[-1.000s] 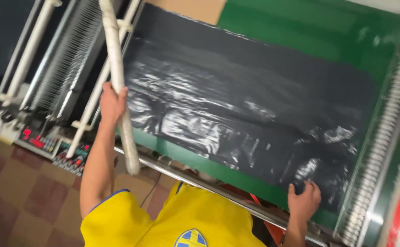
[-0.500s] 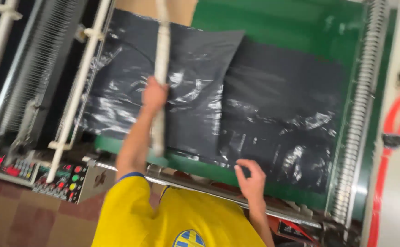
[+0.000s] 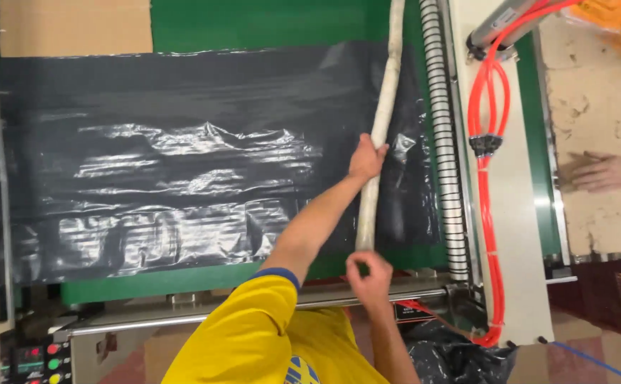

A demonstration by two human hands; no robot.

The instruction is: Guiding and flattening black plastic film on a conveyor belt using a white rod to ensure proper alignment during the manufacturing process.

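Over the green machine bed, black plastic sheet lies spread flat. Left hand grips the white tube at mid-length; right hand closes on its near end. Step judged: positioning the tube along the sheet's right side, calling for level alignment.

I see the plastic sheet spread flat on the machine table, with the long tube lying across its right part. My left hand sits midway along the tube, my right hand at its near end. The coiled spring rod runs just right of the tube, the hoses farther right.
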